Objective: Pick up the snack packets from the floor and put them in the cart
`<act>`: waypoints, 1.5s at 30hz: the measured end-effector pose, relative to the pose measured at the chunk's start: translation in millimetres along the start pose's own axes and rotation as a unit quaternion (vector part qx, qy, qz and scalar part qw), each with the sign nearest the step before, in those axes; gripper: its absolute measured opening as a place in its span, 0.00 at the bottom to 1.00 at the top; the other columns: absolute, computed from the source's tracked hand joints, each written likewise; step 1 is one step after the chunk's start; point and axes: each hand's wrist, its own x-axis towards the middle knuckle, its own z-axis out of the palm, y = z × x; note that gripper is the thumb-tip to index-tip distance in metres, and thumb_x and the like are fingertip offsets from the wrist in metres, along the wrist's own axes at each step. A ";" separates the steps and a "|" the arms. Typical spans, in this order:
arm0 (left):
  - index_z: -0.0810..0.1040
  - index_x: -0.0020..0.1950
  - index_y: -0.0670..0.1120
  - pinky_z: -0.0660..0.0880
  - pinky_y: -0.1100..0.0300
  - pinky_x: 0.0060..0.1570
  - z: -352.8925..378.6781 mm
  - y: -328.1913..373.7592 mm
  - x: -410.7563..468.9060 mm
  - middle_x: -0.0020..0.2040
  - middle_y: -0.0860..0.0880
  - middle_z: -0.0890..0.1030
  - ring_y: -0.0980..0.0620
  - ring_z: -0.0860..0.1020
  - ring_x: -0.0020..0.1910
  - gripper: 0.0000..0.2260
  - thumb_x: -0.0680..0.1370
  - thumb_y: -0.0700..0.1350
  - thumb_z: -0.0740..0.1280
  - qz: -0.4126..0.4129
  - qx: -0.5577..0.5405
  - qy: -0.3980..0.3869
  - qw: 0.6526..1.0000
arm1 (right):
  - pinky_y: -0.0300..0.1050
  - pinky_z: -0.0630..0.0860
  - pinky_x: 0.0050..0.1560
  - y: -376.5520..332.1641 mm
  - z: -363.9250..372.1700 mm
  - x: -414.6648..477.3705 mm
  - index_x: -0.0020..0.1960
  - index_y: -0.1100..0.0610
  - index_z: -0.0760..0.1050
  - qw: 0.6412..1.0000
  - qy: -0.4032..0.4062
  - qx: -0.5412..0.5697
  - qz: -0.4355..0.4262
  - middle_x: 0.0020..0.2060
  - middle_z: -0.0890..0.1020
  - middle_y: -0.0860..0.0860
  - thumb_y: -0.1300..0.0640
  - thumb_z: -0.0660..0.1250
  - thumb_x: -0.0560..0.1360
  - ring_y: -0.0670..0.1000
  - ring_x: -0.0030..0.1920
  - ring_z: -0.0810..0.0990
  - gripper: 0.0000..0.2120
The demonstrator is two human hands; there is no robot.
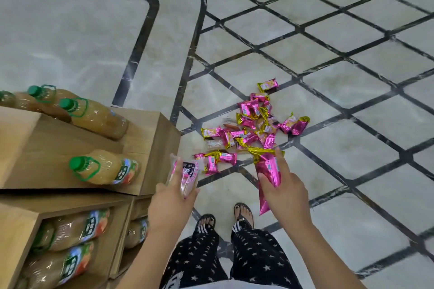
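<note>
The left hand grips a pale packet, the right hand a pink packet. The pile of snack packets lies on the floor. No cart is in view, so probably little is done.

Black trousers dotted with small white stars, white stripes seen at the ankles, black flip-flops worn on both feet, toenails painted dark, arms kept bare.
</note>
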 end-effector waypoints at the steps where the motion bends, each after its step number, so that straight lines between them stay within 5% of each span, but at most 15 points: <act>1: 0.37 0.76 0.69 0.74 0.55 0.41 -4.5 6.1 2.5 0.48 0.43 0.72 0.43 0.77 0.42 0.38 0.77 0.66 0.62 0.010 -0.004 -0.003 1.000 | 0.46 0.68 0.39 -0.8 -2.5 -2.2 0.77 0.36 0.46 1.000 0.003 0.007 0.010 0.36 0.75 0.53 0.43 0.62 0.77 0.53 0.38 0.75 0.35; 10: 0.26 0.69 0.70 0.75 0.53 0.45 -45.3 17.2 -16.1 0.54 0.44 0.71 0.43 0.77 0.48 0.38 0.79 0.66 0.57 0.235 0.075 0.004 0.969 | 0.47 0.66 0.39 -29.7 -0.6 -57.6 0.77 0.35 0.46 0.995 0.069 0.040 0.055 0.35 0.74 0.52 0.42 0.63 0.77 0.53 0.38 0.74 0.35; 17: 0.24 0.66 0.75 0.78 0.51 0.47 -37.1 -11.8 -33.6 0.62 0.40 0.71 0.40 0.78 0.48 0.38 0.78 0.67 0.58 0.305 0.069 -0.075 0.947 | 0.48 0.73 0.45 -26.3 31.8 -139.2 0.77 0.36 0.49 0.976 0.116 0.077 0.165 0.45 0.79 0.54 0.42 0.63 0.77 0.57 0.49 0.78 0.34; 20: 0.24 0.66 0.75 0.78 0.50 0.47 -33.1 -13.9 -36.0 0.61 0.40 0.72 0.41 0.78 0.48 0.38 0.78 0.66 0.58 0.348 0.096 -0.096 0.928 | 0.49 0.76 0.50 -15.0 39.2 -171.7 0.77 0.35 0.49 0.959 0.138 0.103 0.226 0.49 0.80 0.53 0.42 0.63 0.77 0.57 0.50 0.79 0.34; 24: 0.23 0.66 0.73 0.78 0.51 0.48 -24.1 -2.2 -40.9 0.59 0.41 0.73 0.43 0.79 0.48 0.39 0.78 0.67 0.57 0.405 0.139 -0.117 0.896 | 0.48 0.73 0.41 2.2 41.7 -210.8 0.77 0.36 0.48 0.934 0.164 0.122 0.294 0.37 0.78 0.51 0.42 0.62 0.77 0.52 0.38 0.77 0.34; 31: 0.24 0.64 0.75 0.76 0.53 0.46 2.2 37.8 -84.8 0.64 0.38 0.73 0.41 0.78 0.55 0.40 0.78 0.65 0.60 0.516 0.159 -0.162 0.826 | 0.45 0.75 0.36 39.8 51.8 -292.5 0.76 0.33 0.47 0.869 0.229 0.176 0.401 0.38 0.80 0.51 0.41 0.61 0.78 0.49 0.36 0.78 0.33; 36: 0.33 0.74 0.69 0.74 0.52 0.53 26.4 58.2 -150.1 0.74 0.41 0.67 0.42 0.67 0.72 0.37 0.78 0.65 0.60 0.594 0.194 -0.157 0.765 | 0.45 0.72 0.40 69.5 58.2 -356.0 0.77 0.34 0.48 0.818 0.284 0.200 0.459 0.43 0.79 0.49 0.40 0.60 0.78 0.51 0.41 0.78 0.33; 42: 0.31 0.72 0.70 0.70 0.57 0.37 77.9 64.9 -257.4 0.56 0.39 0.76 0.43 0.79 0.49 0.40 0.76 0.68 0.61 0.653 0.252 -0.163 0.695 | 0.39 0.63 0.29 109.8 72.2 -457.5 0.77 0.36 0.47 0.757 0.321 0.197 0.534 0.36 0.76 0.51 0.40 0.60 0.78 0.47 0.34 0.74 0.33; 45: 0.33 0.74 0.69 0.67 0.57 0.36 103.1 56.2 -323.5 0.54 0.43 0.74 0.43 0.78 0.48 0.40 0.75 0.68 0.61 0.676 0.273 -0.173 0.662 | 0.40 0.62 0.28 133.9 85.7 -523.4 0.77 0.35 0.47 0.711 0.340 0.211 0.578 0.35 0.76 0.53 0.40 0.60 0.78 0.49 0.33 0.74 0.33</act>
